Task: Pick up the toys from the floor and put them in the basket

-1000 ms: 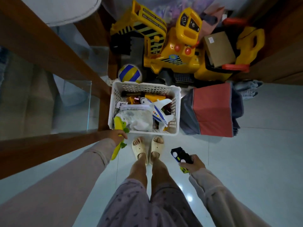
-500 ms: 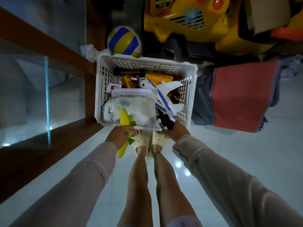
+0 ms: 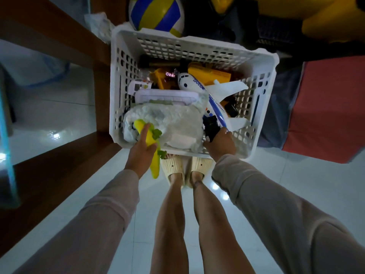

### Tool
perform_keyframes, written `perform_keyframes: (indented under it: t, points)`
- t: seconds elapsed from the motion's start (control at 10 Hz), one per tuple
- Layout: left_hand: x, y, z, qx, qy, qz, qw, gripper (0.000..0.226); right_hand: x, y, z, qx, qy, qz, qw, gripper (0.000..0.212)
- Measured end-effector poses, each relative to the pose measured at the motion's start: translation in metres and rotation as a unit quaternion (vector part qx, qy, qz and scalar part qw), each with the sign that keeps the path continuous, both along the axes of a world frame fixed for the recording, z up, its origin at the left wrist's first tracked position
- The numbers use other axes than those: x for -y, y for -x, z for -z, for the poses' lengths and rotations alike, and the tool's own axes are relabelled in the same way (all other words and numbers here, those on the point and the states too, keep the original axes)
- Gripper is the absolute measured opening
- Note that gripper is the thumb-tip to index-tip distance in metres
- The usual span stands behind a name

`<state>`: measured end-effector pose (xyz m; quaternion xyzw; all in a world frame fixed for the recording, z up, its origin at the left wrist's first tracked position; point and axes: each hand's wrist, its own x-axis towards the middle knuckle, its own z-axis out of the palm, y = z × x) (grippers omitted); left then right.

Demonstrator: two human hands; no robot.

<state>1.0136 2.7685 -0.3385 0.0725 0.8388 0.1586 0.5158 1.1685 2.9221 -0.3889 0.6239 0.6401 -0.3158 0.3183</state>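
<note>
A white slotted basket stands on the floor just beyond my feet, full of toys: a white and blue plane, a white plush and yellow pieces. My left hand is shut on a long yellow toy with green bits, whose tip lies over the basket's near left rim on the plush. Over the near right corner, my right hand grips a small black toy inside the basket beside the plane's tail.
A blue, yellow and white ball sits behind the basket. A red and grey fabric box stands to its right, a large yellow ride-on toy behind that. Dark wooden furniture runs along the left. My feet wear cream slippers.
I have leaned closer to the basket. Both hands moved forward from in front of it to over its near rim, carrying the yellow toy and the black toy.
</note>
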Motion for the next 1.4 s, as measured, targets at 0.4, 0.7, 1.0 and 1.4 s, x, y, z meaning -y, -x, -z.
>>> perform_keyframes:
  t: [0.4,0.7,1.0,1.4]
  points:
    - [0.007,0.004,-0.008,0.094,0.028,-0.149,0.984,0.042,0.000,-0.005,-0.034,-0.046,0.177,-0.105,0.978,0.043]
    - [-0.004,0.000,0.016,0.041,-0.017,-0.363,0.931,0.053,-0.002,-0.035,-0.066,-0.061,0.212,-0.047,0.974,0.029]
    - [-0.011,-0.010,0.056,0.020,0.031,-0.211,0.977,0.051,0.002,-0.059,-0.050,-0.050,0.214,-0.007,0.976,0.028]
    - [0.015,0.001,-0.016,0.019,0.017,0.005,1.000,0.055,-0.013,-0.042,-0.113,-0.149,0.227,0.184,0.945,0.007]
